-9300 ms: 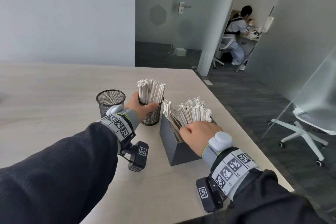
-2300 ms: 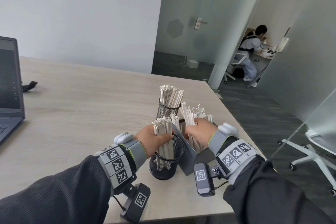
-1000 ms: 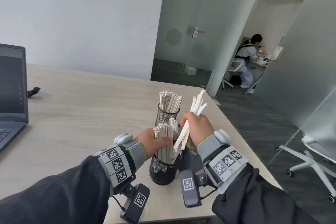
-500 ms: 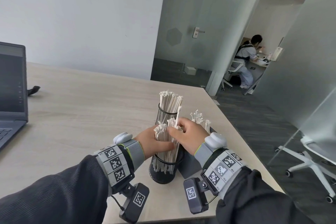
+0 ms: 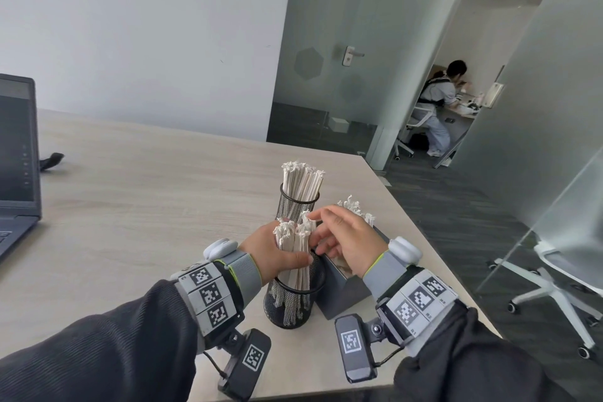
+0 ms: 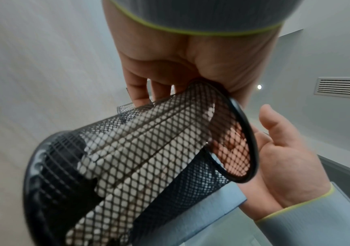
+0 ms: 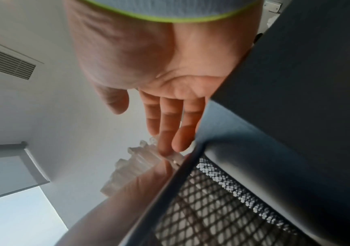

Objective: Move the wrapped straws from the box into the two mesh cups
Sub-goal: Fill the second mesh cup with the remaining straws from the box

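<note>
The near mesh cup (image 5: 291,299) stands at the table's front with a bundle of white wrapped straws (image 5: 293,248) upright in it. My left hand (image 5: 277,254) grips that bundle just above the rim, thumb across its front. My right hand (image 5: 326,232) hovers open beside it, its spread fingers at the bundle's tops. Behind stands the far mesh cup (image 5: 297,206), full of straws. The grey box (image 5: 342,290), right of the near cup, holds a few straws (image 5: 355,209). In the left wrist view the straws show through the cup's mesh (image 6: 140,149); the right wrist view shows straight fingers (image 7: 170,123).
A laptop (image 5: 16,157) sits at the table's left edge, a black strap (image 5: 52,160) beside it. The table's right edge (image 5: 424,238) runs close to the box. Beyond are glass partitions, a white office chair (image 5: 561,271) and a seated person (image 5: 437,108).
A second ago my right hand held a bunch of straws above the near cup. It lowered them in beside the left hand's bundle, let go and spread its fingers. The left hand kept its grip.
</note>
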